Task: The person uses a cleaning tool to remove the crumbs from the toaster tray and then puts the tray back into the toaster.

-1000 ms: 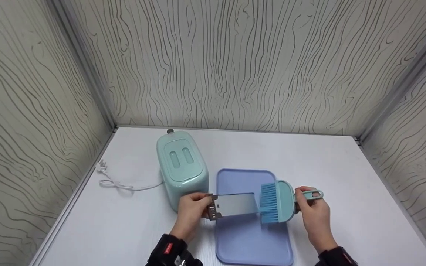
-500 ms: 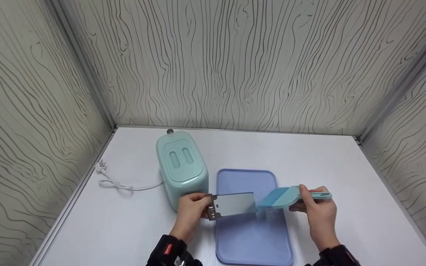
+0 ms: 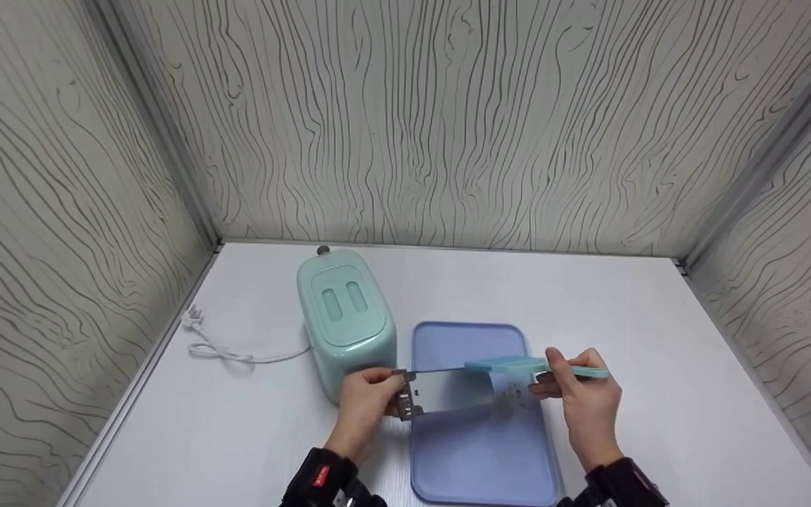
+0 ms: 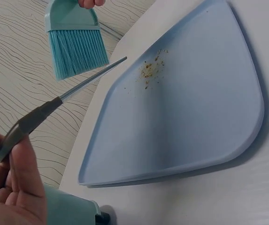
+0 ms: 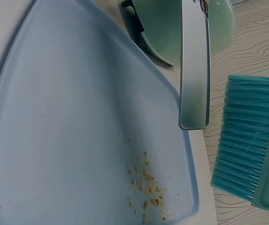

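Observation:
My left hand (image 3: 363,401) pinches the dark end of a flat metal crumb tray (image 3: 444,391), held out over a lavender-blue tray (image 3: 479,458). In my right hand (image 3: 585,408) is the handle of a small turquoise brush (image 3: 511,364), turned nearly edge-on. Its bristles (image 4: 78,54) overlap the crumb tray's far edge in the head view; both wrist views show them off its surface. Brown crumbs (image 5: 146,187) lie scattered on the blue tray near its edge. The mint-green toaster (image 3: 346,310) stands right by my left hand.
From the toaster's left side a white cord (image 3: 265,360) runs to a plug (image 3: 192,318) on the white table (image 3: 631,303). Wood-patterned panels (image 3: 405,127) close off the back and both sides.
The brush has gone from broad side up to nearly edge-on and moved left over the crumb tray. Blurred crumbs now show by the crumb tray's free end. My left hand stays in place.

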A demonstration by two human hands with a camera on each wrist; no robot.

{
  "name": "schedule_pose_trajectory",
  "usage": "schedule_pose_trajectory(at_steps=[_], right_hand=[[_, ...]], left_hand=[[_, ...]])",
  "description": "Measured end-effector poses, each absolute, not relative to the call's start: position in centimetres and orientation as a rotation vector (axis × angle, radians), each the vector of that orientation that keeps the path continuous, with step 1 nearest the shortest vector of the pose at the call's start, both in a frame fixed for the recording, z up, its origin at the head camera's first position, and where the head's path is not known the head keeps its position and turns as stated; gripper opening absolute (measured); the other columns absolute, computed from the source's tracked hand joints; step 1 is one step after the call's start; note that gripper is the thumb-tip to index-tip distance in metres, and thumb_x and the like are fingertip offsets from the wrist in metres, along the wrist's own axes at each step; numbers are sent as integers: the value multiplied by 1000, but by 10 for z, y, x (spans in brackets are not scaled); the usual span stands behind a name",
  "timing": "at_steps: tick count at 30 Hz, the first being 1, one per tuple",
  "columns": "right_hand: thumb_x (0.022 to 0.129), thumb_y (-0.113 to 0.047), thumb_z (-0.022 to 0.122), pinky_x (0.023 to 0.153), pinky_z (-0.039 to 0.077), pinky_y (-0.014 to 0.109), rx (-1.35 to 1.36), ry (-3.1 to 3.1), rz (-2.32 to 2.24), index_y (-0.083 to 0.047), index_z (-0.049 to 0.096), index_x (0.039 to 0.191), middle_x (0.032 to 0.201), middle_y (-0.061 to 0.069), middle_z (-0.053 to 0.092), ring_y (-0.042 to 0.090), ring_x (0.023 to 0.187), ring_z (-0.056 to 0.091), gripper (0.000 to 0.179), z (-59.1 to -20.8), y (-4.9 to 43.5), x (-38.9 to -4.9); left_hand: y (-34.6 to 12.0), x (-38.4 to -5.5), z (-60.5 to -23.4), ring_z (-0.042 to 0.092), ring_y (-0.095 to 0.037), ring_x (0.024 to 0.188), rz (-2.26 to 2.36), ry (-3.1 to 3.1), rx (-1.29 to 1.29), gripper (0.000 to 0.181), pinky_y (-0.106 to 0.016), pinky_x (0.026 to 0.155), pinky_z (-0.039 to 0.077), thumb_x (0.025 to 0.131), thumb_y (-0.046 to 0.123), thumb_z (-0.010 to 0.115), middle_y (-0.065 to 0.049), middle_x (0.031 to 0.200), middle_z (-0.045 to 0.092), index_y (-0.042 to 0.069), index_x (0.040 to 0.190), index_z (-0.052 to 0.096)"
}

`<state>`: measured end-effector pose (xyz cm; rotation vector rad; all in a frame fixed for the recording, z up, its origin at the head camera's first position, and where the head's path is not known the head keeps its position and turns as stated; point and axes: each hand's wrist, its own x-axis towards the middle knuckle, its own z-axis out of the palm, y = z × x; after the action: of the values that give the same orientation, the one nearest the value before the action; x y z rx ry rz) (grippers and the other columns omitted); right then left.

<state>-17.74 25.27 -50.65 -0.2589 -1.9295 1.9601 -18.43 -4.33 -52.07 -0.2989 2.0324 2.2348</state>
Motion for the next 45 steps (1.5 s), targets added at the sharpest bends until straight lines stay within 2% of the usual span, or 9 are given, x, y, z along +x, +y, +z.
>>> schedule_pose_trajectory(at_steps=[9, 16, 34, 45], right_hand=[[96, -28, 73, 58, 61, 44, -301, -1992, 1974, 4, 40, 83, 78, 33, 69, 33, 58, 72, 47, -515, 253, -176], [97, -30, 72, 56, 61, 45, -355, -2053, 1992, 2, 41, 81, 68, 21, 70, 32, 55, 72, 47, -521, 261, -173], [95, -35, 73, 56, 61, 43, -463, -2124, 1980, -1, 43, 82, 68, 19, 70, 31, 56, 72, 48, -526, 272, -161], [95, -32, 74, 56, 61, 44, -467, -2086, 2004, 1, 43, 82, 67, 19, 69, 31, 54, 71, 47, -526, 274, -157]], left_hand=[[-45, -184, -520, 60, -11, 57, 2261, 1978, -287, 24, -24, 54, 54, 88, 6, 69, -5, 75, 70, -9, 105, 72], [-48, -186, -524, 60, -12, 58, 2251, 1994, -267, 22, -24, 54, 53, 89, 7, 70, -5, 76, 70, -9, 105, 73], [-51, -187, -521, 62, -14, 63, 2234, 2051, -280, 21, -26, 59, 55, 88, 9, 72, -8, 79, 72, -5, 104, 74], [-49, -185, -518, 61, -12, 63, 2220, 2112, -283, 20, -26, 58, 54, 86, 8, 71, -4, 78, 71, -6, 101, 75]])
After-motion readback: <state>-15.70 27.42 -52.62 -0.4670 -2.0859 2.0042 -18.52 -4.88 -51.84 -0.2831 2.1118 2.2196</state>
